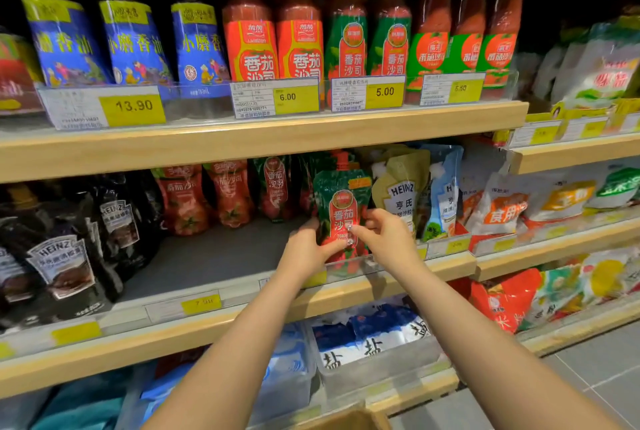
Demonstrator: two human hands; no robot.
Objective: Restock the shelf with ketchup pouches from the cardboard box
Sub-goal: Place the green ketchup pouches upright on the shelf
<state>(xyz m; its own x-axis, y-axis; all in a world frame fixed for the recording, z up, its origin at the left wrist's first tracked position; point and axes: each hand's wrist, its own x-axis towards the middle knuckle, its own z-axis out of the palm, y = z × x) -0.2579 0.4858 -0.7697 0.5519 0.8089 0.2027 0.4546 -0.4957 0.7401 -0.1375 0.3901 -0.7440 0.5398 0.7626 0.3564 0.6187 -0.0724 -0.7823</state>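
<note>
Leave the dark Heinz pouches [60,263] at the far left alone, and likewise the red tomato pouches [204,197] standing deeper on the middle shelf [346,294]; the bare grey floor of that shelf in front of them looks like the room to fill. Keep the left hand [304,249] as it is, fingers curled round the left edge of the green ketchup pouch [343,208] with the thumb across its lower front. Hold the pouch upright, spout up and label forward, just behind the clear front rail [349,265] where it now stands. Seat the base flat before letting go, since a soft pouch probably slumps if set down on a fold. Use the right hand [384,234], fingers bent and fingertips pinching the pouch's right side at label height, to square the face with the row. Avoid nudging the olive Heinz pouch [401,192] close by on the right. Release only once nothing leans. Reach next for the cardboard box [349,421], its edge just visible below.
</note>
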